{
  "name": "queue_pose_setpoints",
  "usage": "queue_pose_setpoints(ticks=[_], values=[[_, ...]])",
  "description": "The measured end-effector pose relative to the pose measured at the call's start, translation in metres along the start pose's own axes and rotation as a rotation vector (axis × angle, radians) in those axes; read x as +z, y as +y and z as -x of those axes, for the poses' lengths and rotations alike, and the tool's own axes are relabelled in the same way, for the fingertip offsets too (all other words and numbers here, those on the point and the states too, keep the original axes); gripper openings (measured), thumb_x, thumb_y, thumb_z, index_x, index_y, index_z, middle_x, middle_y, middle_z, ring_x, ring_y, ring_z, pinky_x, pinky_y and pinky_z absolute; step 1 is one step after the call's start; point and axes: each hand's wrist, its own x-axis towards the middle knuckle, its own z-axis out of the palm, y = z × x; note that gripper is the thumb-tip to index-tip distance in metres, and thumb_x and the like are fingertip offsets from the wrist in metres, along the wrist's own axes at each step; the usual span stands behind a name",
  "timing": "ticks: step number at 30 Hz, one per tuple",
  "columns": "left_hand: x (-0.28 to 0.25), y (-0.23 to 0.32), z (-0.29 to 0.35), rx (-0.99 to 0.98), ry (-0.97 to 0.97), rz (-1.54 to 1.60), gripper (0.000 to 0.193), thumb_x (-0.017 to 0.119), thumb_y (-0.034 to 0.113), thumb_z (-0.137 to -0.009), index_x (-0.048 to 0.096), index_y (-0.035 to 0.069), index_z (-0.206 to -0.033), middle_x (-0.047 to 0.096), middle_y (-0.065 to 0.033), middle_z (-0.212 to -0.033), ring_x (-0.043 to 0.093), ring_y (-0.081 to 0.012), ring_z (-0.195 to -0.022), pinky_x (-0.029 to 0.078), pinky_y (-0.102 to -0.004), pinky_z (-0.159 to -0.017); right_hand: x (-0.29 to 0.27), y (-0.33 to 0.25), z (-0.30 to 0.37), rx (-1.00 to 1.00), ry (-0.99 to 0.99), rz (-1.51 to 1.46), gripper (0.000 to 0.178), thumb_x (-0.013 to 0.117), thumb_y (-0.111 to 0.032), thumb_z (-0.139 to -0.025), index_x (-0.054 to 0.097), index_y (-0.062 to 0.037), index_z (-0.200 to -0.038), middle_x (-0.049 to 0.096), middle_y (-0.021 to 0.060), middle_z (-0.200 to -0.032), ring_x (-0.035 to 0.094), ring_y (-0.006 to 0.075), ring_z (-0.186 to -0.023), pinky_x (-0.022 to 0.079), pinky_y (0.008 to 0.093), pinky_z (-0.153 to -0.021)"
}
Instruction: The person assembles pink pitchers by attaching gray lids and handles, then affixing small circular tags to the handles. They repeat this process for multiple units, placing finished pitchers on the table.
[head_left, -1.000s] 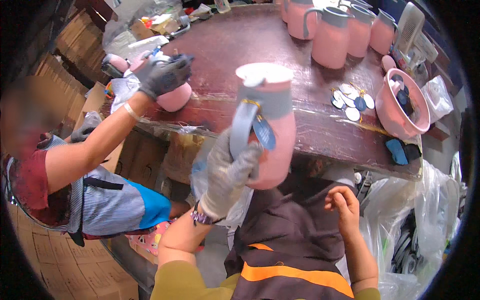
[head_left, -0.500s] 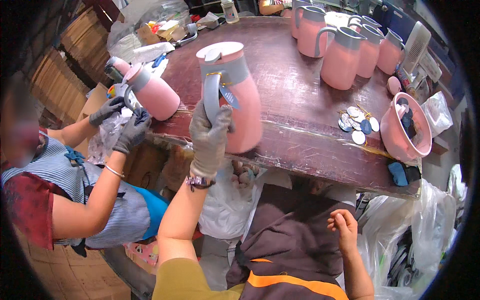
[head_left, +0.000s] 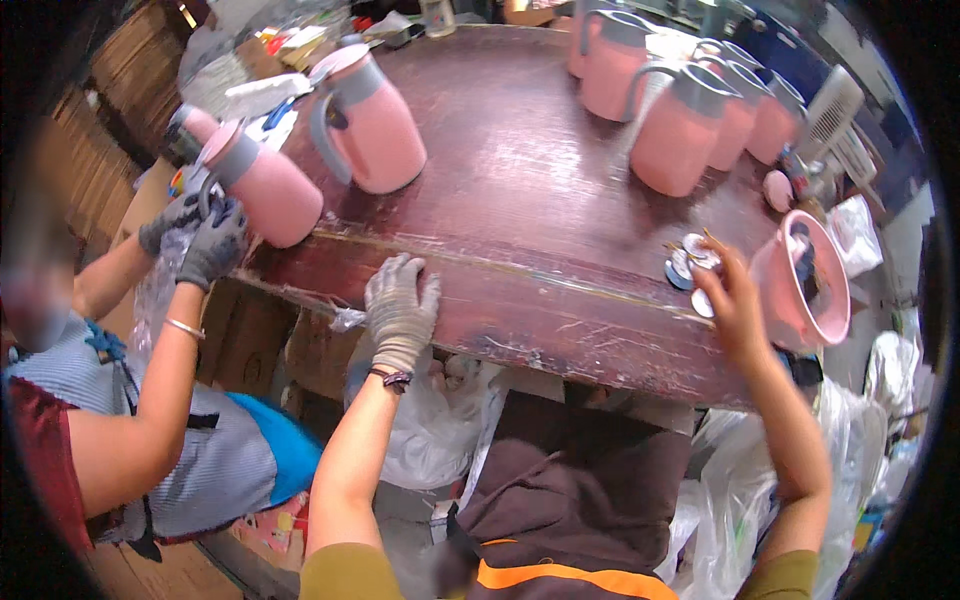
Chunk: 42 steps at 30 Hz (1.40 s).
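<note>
My left hand, in a grey glove, lies palm down at the table's front edge, fingers spread and nothing in it. My bare right hand reaches over a small pile of round white and dark-blue hang tags with gold strings. Its thumb and forefinger are apart, at the pile; the other fingers are partly hidden. Beyond my left hand a pink jug with grey handle and collar stands on the table, its lid pale pink. To its left, a co-worker's gloved hands are at the handle of another pink jug.
Several pink jugs with grey tops stand at the back right of the dark red table. A pink basin holding dark items stands at the right edge, near a pink lid. Plastic bags hang below the table front.
My left hand has let go of the jug, now standing on the table at back left, and has come down to the table edge. My right hand has moved forward to the tags.
</note>
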Motion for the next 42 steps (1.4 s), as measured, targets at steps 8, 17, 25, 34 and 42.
queue_pose_setpoints(ticks=[8,17,25,34,42], values=[[-0.004,0.004,-0.004,0.015,0.004,0.013,0.032,0.062,0.028,-0.084,0.061,0.010,-0.110,0.058,-0.0137,-0.121,0.050,-0.0321,-0.118,0.035,-0.0457,-0.100,-0.074,0.020,-0.239,-0.344,0.185,0.690,0.057,0.063,-0.016,-0.083,0.042,-0.0086,-0.136,0.046,0.0188,-0.137,0.050,0.0354,-0.120,0.040,0.0426,-0.100],[-0.010,0.005,0.005,-0.419,-0.141,1.317,0.043,0.055,0.036,-0.093,0.055,0.009,-0.126,0.058,-0.0057,-0.122,0.052,-0.0212,-0.116,0.042,-0.0410,-0.098,0.067,-0.013,-0.098,-0.859,0.391,0.382,0.014,0.063,-0.015,-0.083,0.056,-0.0141,-0.096,0.057,0.0096,-0.085,0.059,0.0300,-0.062,0.048,0.0394,-0.051],[-0.083,0.117,0.074,-0.872,-0.545,1.627,0.046,0.062,0.043,-0.087,0.057,0.004,-0.110,0.051,0.0024,-0.066,0.049,-0.0064,-0.056,0.040,-0.0215,-0.048,-0.037,0.071,0.158,-0.647,0.020,0.464,0.014,0.064,-0.007,-0.075,0.066,-0.0113,-0.088,0.068,0.0078,-0.092,0.066,0.0238,-0.079,0.051,0.0351,-0.067],[-0.094,0.195,0.120,-0.492,-1.015,1.218,0.027,0.064,0.019,-0.087,0.058,0.004,-0.108,0.059,0.0007,-0.084,0.053,-0.0037,-0.072,0.045,-0.0213,-0.060,-0.196,0.473,0.582,1.140,0.221,0.725,0.047,0.055,-0.029,-0.088,0.054,0.0006,-0.124,0.059,0.0308,-0.110,0.057,0.0425,-0.104,0.045,0.0435,-0.085],[-0.075,0.204,0.153,-0.077,-0.925,0.896,0.027,0.066,0.022,-0.085,0.058,0.008,-0.106,0.056,-0.0010,-0.086,0.051,-0.0069,-0.075,0.047,-0.0238,-0.066,-0.199,0.496,0.587,1.114,0.590,0.231,0.052,0.058,-0.037,-0.085,0.056,0.0041,-0.116,0.063,0.0264,-0.105,0.061,0.0385,-0.096,0.045,0.0421,-0.088]])
